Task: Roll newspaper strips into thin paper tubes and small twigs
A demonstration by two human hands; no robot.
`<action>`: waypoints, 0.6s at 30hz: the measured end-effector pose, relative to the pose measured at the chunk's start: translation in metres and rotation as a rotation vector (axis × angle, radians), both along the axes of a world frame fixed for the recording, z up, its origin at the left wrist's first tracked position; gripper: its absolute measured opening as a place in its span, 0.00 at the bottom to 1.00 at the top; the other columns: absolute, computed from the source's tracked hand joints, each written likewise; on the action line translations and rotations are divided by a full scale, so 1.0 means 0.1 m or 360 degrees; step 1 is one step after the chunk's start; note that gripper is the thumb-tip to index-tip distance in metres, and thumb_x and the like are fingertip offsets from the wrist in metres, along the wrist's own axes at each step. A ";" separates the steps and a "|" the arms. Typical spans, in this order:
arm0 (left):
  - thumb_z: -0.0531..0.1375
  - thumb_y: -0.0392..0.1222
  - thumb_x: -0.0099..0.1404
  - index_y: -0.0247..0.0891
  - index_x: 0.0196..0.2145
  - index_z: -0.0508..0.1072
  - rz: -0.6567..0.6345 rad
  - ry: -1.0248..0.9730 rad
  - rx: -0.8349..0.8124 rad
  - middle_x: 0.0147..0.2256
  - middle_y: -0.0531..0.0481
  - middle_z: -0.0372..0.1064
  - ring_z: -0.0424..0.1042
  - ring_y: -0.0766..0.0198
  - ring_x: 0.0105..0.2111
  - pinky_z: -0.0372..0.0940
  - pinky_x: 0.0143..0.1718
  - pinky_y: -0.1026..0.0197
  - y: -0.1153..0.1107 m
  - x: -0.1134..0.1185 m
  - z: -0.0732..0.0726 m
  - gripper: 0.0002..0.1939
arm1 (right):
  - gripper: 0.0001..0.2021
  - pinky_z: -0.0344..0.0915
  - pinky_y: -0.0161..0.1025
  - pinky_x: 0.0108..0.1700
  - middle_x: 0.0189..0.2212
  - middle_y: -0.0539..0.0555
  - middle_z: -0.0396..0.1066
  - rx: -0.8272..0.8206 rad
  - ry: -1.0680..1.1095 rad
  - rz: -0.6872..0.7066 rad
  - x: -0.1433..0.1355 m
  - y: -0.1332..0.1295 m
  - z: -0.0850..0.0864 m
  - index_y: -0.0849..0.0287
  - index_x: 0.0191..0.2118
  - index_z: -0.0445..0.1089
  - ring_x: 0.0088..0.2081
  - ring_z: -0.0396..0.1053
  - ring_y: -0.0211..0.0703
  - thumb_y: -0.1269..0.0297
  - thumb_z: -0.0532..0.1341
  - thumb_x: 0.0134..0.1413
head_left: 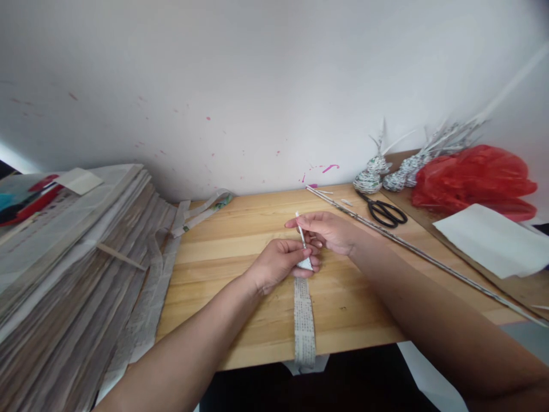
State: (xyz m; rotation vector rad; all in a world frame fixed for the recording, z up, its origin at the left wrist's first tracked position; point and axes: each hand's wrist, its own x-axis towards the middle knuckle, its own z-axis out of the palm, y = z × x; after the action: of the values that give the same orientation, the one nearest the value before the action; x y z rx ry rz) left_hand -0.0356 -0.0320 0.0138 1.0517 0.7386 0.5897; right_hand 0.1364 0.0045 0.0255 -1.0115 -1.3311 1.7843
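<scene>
A strip of printed newspaper [304, 320] runs from my hands down over the table's front edge. Its upper end is rolled into a thin white paper stick that points up and slightly left. My left hand [283, 260] is closed on the strip, with the thumb pressed where the flat paper turns into the roll. Around the upper part of the stick, my right hand [328, 229] pinches with thumb and forefinger near the tip. Part of the strip is hidden behind my left fingers.
A tall newspaper stack [124, 229] fills the left side. Long rolled paper sticks [407, 243], black scissors [384, 212], woven paper pieces [369, 174], a red plastic bag [472, 180] and a white sheet [493, 240] lie to the right. A wall stands behind the wooden table [223, 252].
</scene>
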 end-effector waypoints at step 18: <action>0.64 0.42 0.59 0.32 0.42 0.76 -0.0172 -0.0174 -0.0216 0.34 0.43 0.76 0.77 0.60 0.34 0.70 0.36 0.60 0.04 -0.08 0.10 0.14 | 0.16 0.57 0.29 0.20 0.20 0.49 0.68 -0.0147 0.0128 0.0124 0.05 -0.01 0.07 0.64 0.36 0.75 0.19 0.62 0.30 0.55 0.68 0.46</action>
State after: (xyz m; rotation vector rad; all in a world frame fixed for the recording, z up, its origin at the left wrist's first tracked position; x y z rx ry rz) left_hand -0.0440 -0.0281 0.0237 0.9206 0.6134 0.4931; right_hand 0.1416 0.0031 0.0329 -0.9377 -1.2642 1.9397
